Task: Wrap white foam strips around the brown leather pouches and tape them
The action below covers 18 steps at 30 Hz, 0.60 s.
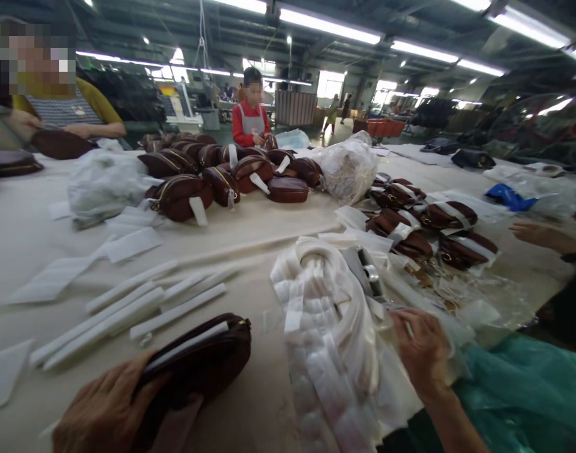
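Observation:
My left hand is closed around a dark brown leather pouch, tilted at the lower left. A white strip lies along the pouch's opening. My right hand has its fingers curled beside a heap of white foam strips and clear plastic. Something pale shows between those fingers, too small to name. Just beyond that hand stands a grey box-shaped holder. Several white rolled strips rest on the cloth-covered table to the left of the pouch.
Brown pouches stand in rows across the table, with more wrapped in white bands at right. Bundled plastic bags sit among them. A co-worker's hand reaches in from the right. Green plastic lies lower right.

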### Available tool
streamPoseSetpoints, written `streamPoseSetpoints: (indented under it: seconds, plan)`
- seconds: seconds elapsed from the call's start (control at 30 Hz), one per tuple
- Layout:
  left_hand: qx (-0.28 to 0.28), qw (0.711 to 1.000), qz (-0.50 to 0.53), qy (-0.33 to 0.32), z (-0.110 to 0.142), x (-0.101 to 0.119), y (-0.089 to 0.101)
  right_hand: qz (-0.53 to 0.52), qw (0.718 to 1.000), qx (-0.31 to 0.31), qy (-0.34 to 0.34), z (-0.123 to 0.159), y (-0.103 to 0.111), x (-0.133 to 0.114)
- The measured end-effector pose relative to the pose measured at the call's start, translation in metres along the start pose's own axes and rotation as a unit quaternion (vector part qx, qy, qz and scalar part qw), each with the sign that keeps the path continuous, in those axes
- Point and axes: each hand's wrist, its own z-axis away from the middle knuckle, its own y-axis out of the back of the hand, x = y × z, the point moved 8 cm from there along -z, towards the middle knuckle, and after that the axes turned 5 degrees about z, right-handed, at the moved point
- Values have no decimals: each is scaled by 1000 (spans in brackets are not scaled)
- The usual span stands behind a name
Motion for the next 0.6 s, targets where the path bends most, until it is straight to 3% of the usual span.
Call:
streamPoseSetpoints:
  seconds: [0.07,0.13,0.2,0.33,0.5,0.6]
  plan:
    - [-14,997,-58,-38,-7,10,3,-105,991,-51,62,-10,-21,-55]
    - [-12,996,-78,-35,-14,16,8,-146,973,-127,127,-11,-52,-103]
    - [-4,997,-72,-14,-20,19,14,-148,955,-205,153,-8,-85,-132]
    - [-1,998,-59,2,-25,24,18,-134,922,-363,14,-8,-141,-131]
    - [24,998,-45,31,-26,22,20,-122,903,-391,-131,-15,-169,-116]
    - [29,999,-25,24,-21,15,19,-175,881,-392,-199,-18,-180,-114]
